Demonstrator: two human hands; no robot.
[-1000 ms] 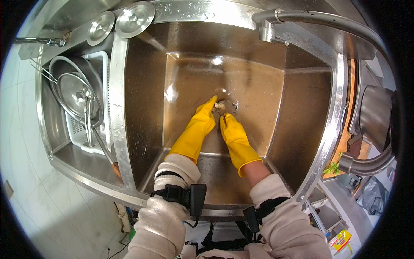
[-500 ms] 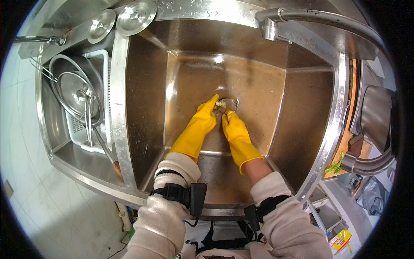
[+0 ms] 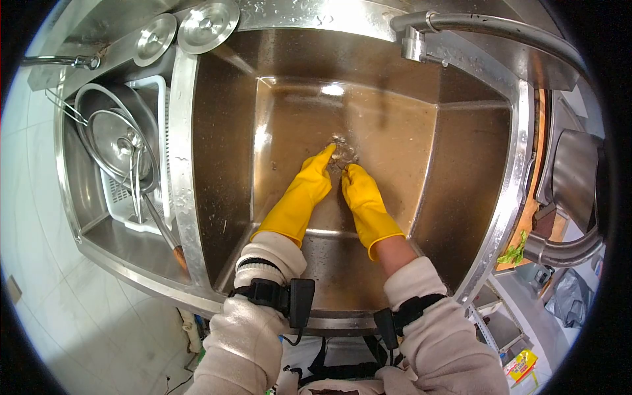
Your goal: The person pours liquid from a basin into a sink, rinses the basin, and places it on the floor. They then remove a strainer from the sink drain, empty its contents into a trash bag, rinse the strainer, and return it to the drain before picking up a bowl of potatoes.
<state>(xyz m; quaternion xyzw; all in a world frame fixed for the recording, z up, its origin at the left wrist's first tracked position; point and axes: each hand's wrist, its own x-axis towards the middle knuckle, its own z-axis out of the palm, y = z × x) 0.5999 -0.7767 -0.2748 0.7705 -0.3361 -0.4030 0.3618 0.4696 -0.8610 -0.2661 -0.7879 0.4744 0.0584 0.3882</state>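
Note:
Both my hands wear yellow rubber gloves and reach into a steel sink whose bottom is covered with brown, murky water. At the middle of the bottom the drain area shows rippled water and small pale bits. My left hand is at the left edge of it, thumb and fingers drawn together around something I cannot make out. Just right of it, my right hand has its fingers curled in, tips at the near edge of the ripples. Both hands' fingertips are partly hidden.
A smaller basin at left holds a white basket with steel bowls and a long-handled strainer. Two steel lids lie on the back ledge. A faucet pipe crosses the back right corner. Greens lie beyond the right rim.
My right hand has shifted slightly up and right, its fingers more curled. Ripples now cover the drain area, where a round shape and a pale piece showed more clearly before. My left hand stays put.

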